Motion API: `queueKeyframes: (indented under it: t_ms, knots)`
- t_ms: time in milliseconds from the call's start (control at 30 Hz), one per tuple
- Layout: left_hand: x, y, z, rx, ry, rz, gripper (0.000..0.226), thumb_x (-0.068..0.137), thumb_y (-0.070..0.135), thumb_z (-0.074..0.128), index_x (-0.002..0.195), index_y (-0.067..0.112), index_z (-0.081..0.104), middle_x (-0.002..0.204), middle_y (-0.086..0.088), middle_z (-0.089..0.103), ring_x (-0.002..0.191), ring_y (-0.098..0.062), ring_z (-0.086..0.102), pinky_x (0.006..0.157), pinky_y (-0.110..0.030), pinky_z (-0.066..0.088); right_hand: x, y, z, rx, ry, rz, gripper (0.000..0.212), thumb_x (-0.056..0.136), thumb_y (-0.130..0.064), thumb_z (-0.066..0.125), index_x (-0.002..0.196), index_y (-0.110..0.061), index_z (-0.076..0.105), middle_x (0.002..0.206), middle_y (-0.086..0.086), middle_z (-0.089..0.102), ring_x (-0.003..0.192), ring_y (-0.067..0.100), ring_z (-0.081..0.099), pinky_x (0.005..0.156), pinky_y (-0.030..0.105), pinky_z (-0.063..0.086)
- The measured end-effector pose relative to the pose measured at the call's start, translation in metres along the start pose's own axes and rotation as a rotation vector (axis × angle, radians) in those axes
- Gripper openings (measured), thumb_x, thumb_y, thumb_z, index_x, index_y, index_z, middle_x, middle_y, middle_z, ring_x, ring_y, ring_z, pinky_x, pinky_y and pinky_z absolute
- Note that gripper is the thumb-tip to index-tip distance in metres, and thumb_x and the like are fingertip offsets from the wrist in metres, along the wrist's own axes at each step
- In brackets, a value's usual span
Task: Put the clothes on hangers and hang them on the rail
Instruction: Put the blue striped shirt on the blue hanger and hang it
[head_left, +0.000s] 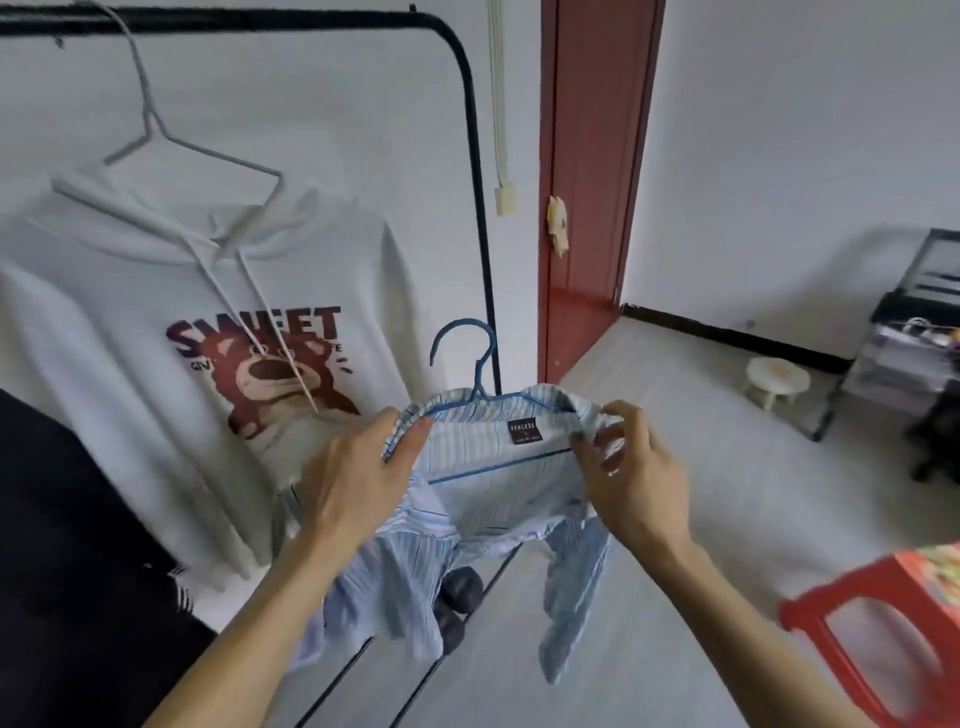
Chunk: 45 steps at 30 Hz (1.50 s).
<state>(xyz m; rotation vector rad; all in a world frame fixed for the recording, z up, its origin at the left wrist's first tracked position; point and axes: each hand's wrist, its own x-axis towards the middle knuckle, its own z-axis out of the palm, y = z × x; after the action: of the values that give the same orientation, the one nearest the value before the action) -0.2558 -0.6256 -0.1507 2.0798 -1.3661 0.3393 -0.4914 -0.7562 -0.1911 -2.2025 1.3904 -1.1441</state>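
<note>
Both hands, left (363, 467) and right (636, 467), pinch the collar of the striped shirt (493, 519) over the blue hanger (480, 374), held below the rail (234, 21). A shoulder could slip off if either grip loosens. The shirt hangs crumpled, pale blue, sleeves dangling.

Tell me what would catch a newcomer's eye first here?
Centre frame, the left hand and right hand grip the collar of a pale blue striped shirt draped on a blue hanger. Behind, at the picture's left, a white hoodie with a bear print hangs from the black rail.
</note>
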Motion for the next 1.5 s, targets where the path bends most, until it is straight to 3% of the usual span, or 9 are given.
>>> queueKeyframes:
  t_ms: [133, 233, 433, 533, 633, 967, 1133, 1367, 1500]
  knots:
    - [-0.025, -0.008, 0.013, -0.016, 0.006, 0.0, 0.044, 0.088, 0.07, 0.031, 0.07, 0.03, 0.032, 0.049, -0.005, 0.054, 0.05, -0.037, 0.057, 0.046, -0.032, 0.04, -0.002, -0.001, 0.006, 0.042, -0.022, -0.081, 0.015, 0.096, -0.015, 0.054, 0.11, -0.017, 0.06, 0.082, 0.006, 0.07, 0.064, 0.03, 0.061, 0.056, 0.031, 0.041]
    - [-0.037, -0.004, 0.02, -0.027, -0.041, -0.04, 0.042, 0.091, 0.069, 0.036, 0.072, 0.032, 0.03, 0.052, -0.001, 0.055, 0.052, -0.036, 0.057, 0.049, -0.032, 0.044, -0.013, -0.018, 0.014, 0.229, -0.245, -0.096, 0.008, 0.094, -0.016, 0.053, 0.099, -0.022, 0.057, 0.057, 0.0, 0.057, 0.054, 0.023, 0.05, 0.053, 0.035, 0.042]
    - [-0.047, -0.016, 0.019, -0.12, -0.048, -0.151, 0.037, 0.09, 0.069, 0.037, 0.069, 0.038, 0.037, 0.048, 0.003, 0.04, 0.055, -0.034, 0.05, 0.054, -0.037, 0.048, -0.001, -0.02, 0.022, 0.176, -0.192, -0.207, 0.011, 0.087, -0.032, 0.057, 0.087, -0.022, 0.061, 0.098, -0.008, 0.058, 0.091, 0.011, 0.048, 0.08, 0.029, 0.035]
    - [-0.05, -0.022, 0.017, -0.194, -0.048, -0.203, 0.043, 0.093, 0.063, 0.041, 0.066, 0.03, 0.036, 0.049, 0.002, 0.043, 0.051, -0.023, 0.045, 0.054, -0.037, 0.044, 0.009, -0.003, 0.03, 0.213, -0.384, -0.106, 0.021, 0.098, -0.032, 0.047, 0.084, -0.016, 0.045, 0.067, 0.002, 0.059, 0.061, 0.022, 0.053, 0.06, 0.034, 0.039]
    - [-0.055, -0.032, 0.017, -0.209, -0.074, -0.214, 0.043, 0.095, 0.053, 0.045, 0.064, 0.026, 0.032, 0.049, 0.002, 0.039, 0.048, -0.02, 0.039, 0.051, -0.039, 0.041, -0.001, 0.002, 0.035, 0.277, -0.359, -0.043, 0.023, 0.101, -0.027, 0.047, 0.088, -0.01, 0.038, 0.059, 0.009, 0.053, 0.05, 0.019, 0.044, 0.05, 0.036, 0.034]
    - [-0.064, -0.017, 0.028, -0.351, -0.121, -0.368, 0.037, 0.099, 0.045, 0.042, 0.074, 0.018, 0.037, 0.05, 0.002, 0.042, 0.05, -0.02, 0.043, 0.054, -0.04, 0.037, -0.035, -0.01, 0.062, 0.3, -0.432, -0.037, 0.022, 0.1, -0.023, 0.049, 0.086, -0.011, 0.036, 0.054, 0.0, 0.047, 0.048, 0.021, 0.043, 0.05, 0.035, 0.032]
    - [-0.065, -0.01, 0.032, -0.429, -0.115, -0.318, 0.023, 0.1, 0.039, 0.044, 0.078, 0.032, 0.046, 0.043, 0.006, 0.036, 0.041, -0.009, 0.039, 0.042, -0.02, 0.028, -0.048, -0.02, 0.072, 0.297, -0.452, -0.087, 0.022, 0.099, -0.022, 0.051, 0.084, -0.015, 0.036, 0.054, -0.005, 0.045, 0.048, 0.015, 0.043, 0.048, 0.03, 0.03]
    - [-0.101, -0.066, 0.022, -0.115, -0.416, -0.257, 0.033, 0.097, 0.054, 0.038, 0.08, 0.026, 0.035, 0.057, 0.002, 0.051, 0.061, -0.032, 0.054, 0.058, -0.039, 0.047, -0.037, 0.001, 0.063, 0.345, -0.436, 0.219, 0.024, 0.098, -0.025, 0.053, 0.086, -0.008, 0.042, 0.062, 0.002, 0.051, 0.059, 0.018, 0.042, 0.056, 0.033, 0.035]
    - [-0.11, -0.068, 0.023, -0.17, -0.468, -0.29, 0.031, 0.093, 0.06, 0.04, 0.08, 0.032, 0.038, 0.056, 0.004, 0.054, 0.055, -0.021, 0.055, 0.058, -0.043, 0.049, -0.042, -0.002, 0.066, 0.352, -0.456, 0.23, 0.022, 0.099, -0.026, 0.051, 0.085, -0.01, 0.043, 0.062, 0.001, 0.054, 0.057, 0.017, 0.044, 0.056, 0.034, 0.036]
